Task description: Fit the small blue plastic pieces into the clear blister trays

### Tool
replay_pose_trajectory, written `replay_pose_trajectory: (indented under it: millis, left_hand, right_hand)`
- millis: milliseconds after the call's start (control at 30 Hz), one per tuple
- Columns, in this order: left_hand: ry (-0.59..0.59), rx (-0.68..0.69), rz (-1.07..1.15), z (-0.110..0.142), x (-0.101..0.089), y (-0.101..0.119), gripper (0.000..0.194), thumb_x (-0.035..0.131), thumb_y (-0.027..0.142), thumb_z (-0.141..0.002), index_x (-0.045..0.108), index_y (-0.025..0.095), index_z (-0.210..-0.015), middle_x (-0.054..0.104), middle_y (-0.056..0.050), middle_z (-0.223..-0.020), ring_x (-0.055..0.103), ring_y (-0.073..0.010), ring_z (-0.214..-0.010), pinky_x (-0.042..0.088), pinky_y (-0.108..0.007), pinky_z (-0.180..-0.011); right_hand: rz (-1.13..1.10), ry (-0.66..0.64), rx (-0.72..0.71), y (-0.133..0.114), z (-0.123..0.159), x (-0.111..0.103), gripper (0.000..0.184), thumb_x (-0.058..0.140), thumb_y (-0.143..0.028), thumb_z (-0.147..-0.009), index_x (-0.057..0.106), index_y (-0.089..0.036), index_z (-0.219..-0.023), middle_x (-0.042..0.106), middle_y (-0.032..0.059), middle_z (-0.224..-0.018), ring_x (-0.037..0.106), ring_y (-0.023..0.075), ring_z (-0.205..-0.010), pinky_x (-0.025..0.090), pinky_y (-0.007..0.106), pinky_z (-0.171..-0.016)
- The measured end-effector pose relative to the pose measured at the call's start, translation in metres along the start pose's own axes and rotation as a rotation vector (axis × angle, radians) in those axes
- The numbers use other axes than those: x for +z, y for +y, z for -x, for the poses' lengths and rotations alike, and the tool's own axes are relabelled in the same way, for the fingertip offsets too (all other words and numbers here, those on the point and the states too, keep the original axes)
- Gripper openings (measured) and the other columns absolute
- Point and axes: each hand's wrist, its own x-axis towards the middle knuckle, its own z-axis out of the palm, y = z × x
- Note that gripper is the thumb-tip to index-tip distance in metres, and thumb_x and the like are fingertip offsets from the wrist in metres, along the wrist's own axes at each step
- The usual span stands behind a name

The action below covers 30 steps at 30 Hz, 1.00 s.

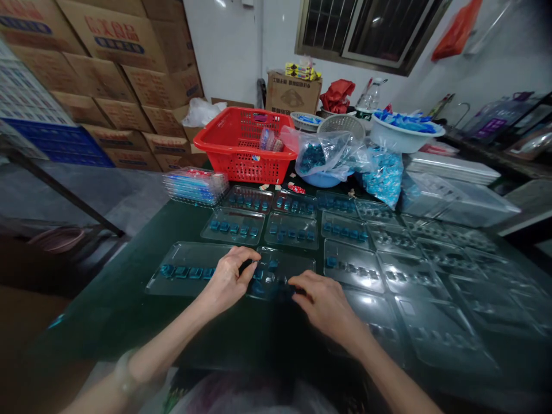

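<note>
A clear plastic tray (304, 264) lies between my hands on the dark green table, with a few small blue cubes (272, 264) in and around its row of hollows. My left hand (230, 277) is pinched at the tray's left side, thumb and forefinger together; what they hold is hidden. Over the right end, my right hand (323, 299) has its fingers curled in with thumb close to forefinger, and their contents cannot be made out. Left of my left hand, another clear tray (166, 284) carries a row of blue cubes, partly covered by that hand.
Filled trays (233, 214) lie behind, and trays with mostly bare hollows (435, 310) spread right. Further back stand a red basket (245, 167), stacked clear trays (194, 192), a bag of blue pieces (382, 178), a white basin (405, 138) and stacked lids (457, 169). Cartons (125, 34) line the left wall.
</note>
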Motion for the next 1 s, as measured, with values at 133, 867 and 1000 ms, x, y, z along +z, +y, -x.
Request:
replay_pose_trajectory:
  millis: [133,867,1000]
  left_hand:
    - [0.025,0.022,0.038,0.004,0.003,0.008,0.016,0.045,0.017,-0.078,0.057,0.019,-0.09,0.055,-0.006,-0.095,0.051,-0.0185,-0.092,0.04,-0.034,-0.082]
    - [-0.324,-0.447,0.965,0.022,0.041,0.06,0.02,0.056,0.032,-0.075,0.057,0.014,-0.067,0.048,0.002,-0.06,0.036,-0.0064,-0.05,0.025,-0.02,-0.044]
    - [-0.266,-0.531,1.062,0.022,0.051,0.058,0.024,0.057,0.032,-0.074,0.055,0.013,-0.059,0.039,0.005,-0.05,0.027,-0.0044,-0.044,0.017,-0.02,-0.042]
  right_hand:
    - [0.187,-0.139,0.016,-0.002,0.003,0.01,0.025,0.049,-0.011,-0.074,0.057,-0.025,-0.093,0.055,0.0013,-0.082,0.054,0.0155,-0.071,0.036,0.024,-0.058]
    - [-1.152,0.0,0.297,0.004,0.018,0.018,0.018,0.065,-0.022,-0.065,0.05,-0.018,-0.073,0.047,-0.007,-0.054,0.039,0.0049,-0.044,0.03,0.016,-0.041]
    - [-0.956,0.225,0.259,-0.004,0.022,0.014,0.019,0.065,-0.017,-0.065,0.053,-0.019,-0.081,0.051,-0.0041,-0.069,0.047,0.0079,-0.058,0.038,0.019,-0.052]
